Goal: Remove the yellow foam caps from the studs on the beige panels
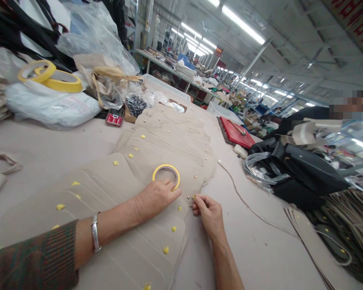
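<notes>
Overlapping beige panels (pixel 109 201) spread down the table in a fanned row, with metal studs along their edges. Small yellow tape pieces (pixel 174 228) cover several studs on the nearer panels; farther ones show bare metal. My left hand (pixel 159 197) is closed around the lower edge of a roll of yellow tape (pixel 153 173), which stands tilted above the panels. At the right edge of a panel, my right hand (pixel 208 211) pinches a small bit of yellow tape (pixel 194 197) beside a bare stud (pixel 188 197).
Two yellow tape rolls (pixel 63 81) lie on a plastic-wrapped bundle (pixel 51 106) at left. A red pad (pixel 237 133) carries a hammer (pixel 240 129). Black bags (pixel 308 169) and stacked panels (pixel 347 217) occupy the right. A thin cord (pixel 245 201) crosses the table. Another person (pixel 308 112) is at far right.
</notes>
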The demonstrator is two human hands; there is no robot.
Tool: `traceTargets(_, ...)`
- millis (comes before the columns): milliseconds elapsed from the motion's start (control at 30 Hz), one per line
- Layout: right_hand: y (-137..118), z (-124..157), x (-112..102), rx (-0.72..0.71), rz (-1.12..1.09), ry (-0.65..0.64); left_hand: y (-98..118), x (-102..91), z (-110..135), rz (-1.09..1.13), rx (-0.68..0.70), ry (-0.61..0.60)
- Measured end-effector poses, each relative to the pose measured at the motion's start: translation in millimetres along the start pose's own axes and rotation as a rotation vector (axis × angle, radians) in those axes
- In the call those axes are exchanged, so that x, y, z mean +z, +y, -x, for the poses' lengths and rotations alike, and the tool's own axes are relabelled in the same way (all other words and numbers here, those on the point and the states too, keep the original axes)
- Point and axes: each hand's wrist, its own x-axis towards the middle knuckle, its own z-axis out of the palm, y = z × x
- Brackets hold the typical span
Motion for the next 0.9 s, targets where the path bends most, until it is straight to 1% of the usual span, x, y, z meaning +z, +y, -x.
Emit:
traceTargets(67, 2, 2, 1, -0.039, 0.076, -0.019, -2, 7.8, 1, 0.013, 0.017, -0.024)
traceTargets(133, 1, 5, 4, -0.091, 0.177, -0.018, -3, 10.9, 2, 0.028, 0.039, -0.018)
traceTargets(333, -2, 5, 12, -0.293, 0.448, -0.023, 0, 8.2, 2, 0.045, 0.038, -0.017)
traceTargets(433, 0, 3, 15, -0.364, 0.566, 0.005, 0, 8.8, 2, 0.039, 0.038, -0.022)
traceTargets(500, 1, 2, 17, -0.402, 0.624, -0.004, -1, 9.6, 2, 0.042, 0.045, -0.021)
traceTargets(567, 1, 1, 16, -0.420, 0.651, -0.013, -2, 10.2, 3, 0.053, 0.050, -0.017)
traceTargets(600, 1, 0, 15, -0.410, 0.654, 0.003, -3, 10.3, 3, 0.058, 0.052, -0.014)
traceTargets(700, 3, 1, 8, -0.298, 0.585, 0.088, -4, 10.0, 4, 0.069, 0.055, 0.005)
traceTargets(767, 6, 3, 2, -0.239, 0.488, 0.074, -5, 9.8, 4, 0.072, 0.060, 0.020)
traceTargets(833, 9, 6, -2, -0.285, 0.453, 0.020, -5, 10.2, 5, 0.062, 0.065, 0.034)
traceTargets(900, 11, 10, -2, -0.398, 0.517, -0.014, -5, 11.1, 5, 0.044, 0.069, 0.043)
